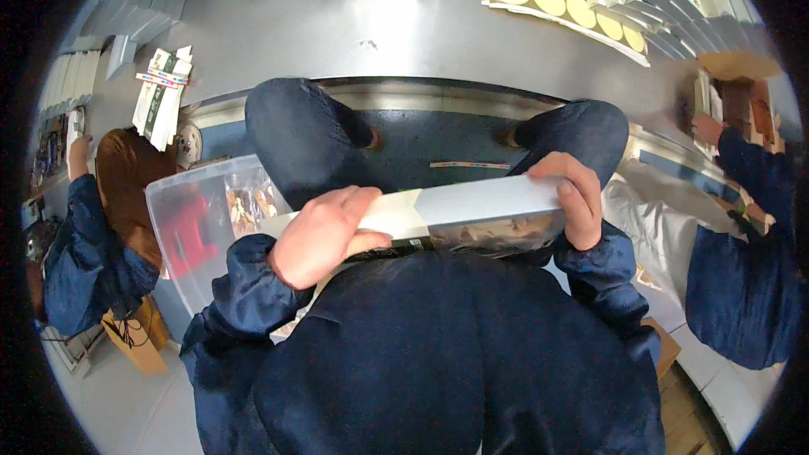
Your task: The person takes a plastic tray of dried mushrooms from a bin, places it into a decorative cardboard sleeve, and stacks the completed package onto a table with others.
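A long white box lies level across my lap, close against my jacket. Brown contents show through clear film on its near side. Around the box's left part is a cream paper sleeve with a dark printed lower panel. My left hand grips the sleeve, thumb below and fingers over the top. At the other end, my right hand holds the box with its fingers wrapped over the corner. The box's underside is hidden from view.
A metal table stands ahead, with a sheet of round yellow stickers and stacked white boxes. Banded printed sleeves lie at left. Beside my left leg sits a clear plastic bin with bagged goods. People sit on both sides.
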The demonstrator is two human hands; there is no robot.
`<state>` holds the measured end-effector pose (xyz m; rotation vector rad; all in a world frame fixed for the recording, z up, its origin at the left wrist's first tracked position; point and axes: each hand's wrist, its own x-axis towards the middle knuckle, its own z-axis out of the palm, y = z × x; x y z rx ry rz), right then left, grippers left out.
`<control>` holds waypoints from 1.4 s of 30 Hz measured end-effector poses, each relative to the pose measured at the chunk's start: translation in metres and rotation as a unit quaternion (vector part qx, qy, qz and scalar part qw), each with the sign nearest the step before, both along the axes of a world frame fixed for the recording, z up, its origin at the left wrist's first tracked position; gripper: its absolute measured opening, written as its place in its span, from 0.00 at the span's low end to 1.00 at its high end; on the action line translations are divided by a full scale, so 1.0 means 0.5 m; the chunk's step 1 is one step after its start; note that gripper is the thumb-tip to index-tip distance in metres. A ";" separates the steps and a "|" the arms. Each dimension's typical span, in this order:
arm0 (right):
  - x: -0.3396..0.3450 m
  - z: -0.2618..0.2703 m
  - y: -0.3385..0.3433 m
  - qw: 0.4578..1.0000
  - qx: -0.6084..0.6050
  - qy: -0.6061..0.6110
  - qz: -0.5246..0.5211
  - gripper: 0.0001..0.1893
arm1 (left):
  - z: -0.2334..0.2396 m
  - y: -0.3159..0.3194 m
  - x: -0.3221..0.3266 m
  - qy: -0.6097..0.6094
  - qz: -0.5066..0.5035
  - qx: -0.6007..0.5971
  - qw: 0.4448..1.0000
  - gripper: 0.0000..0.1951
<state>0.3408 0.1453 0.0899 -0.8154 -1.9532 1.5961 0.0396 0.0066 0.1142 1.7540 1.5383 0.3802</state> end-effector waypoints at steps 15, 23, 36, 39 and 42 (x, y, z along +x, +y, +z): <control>-0.022 -0.069 0.147 0.959 -0.208 -0.053 -0.185 0.20 | -0.197 -0.041 -0.141 -0.566 0.407 -0.119 0.707 0.31; -0.006 -0.069 0.120 0.969 -0.161 -0.060 -0.178 0.20 | -0.191 -0.085 -0.076 -0.465 0.473 -0.027 0.748 0.28; 0.007 -0.081 0.166 0.967 -0.109 -0.063 -0.223 0.18 | -0.189 -0.016 -0.106 -0.550 0.437 -0.131 0.699 0.28; 0.027 -0.046 0.208 0.899 -0.272 0.100 -0.327 0.21 | -0.155 0.031 -0.117 -0.480 0.411 0.072 0.771 0.33; 0.018 -0.054 0.191 0.859 -0.307 0.217 -0.349 0.26 | -0.128 0.057 -0.075 -0.508 0.411 0.064 0.754 0.35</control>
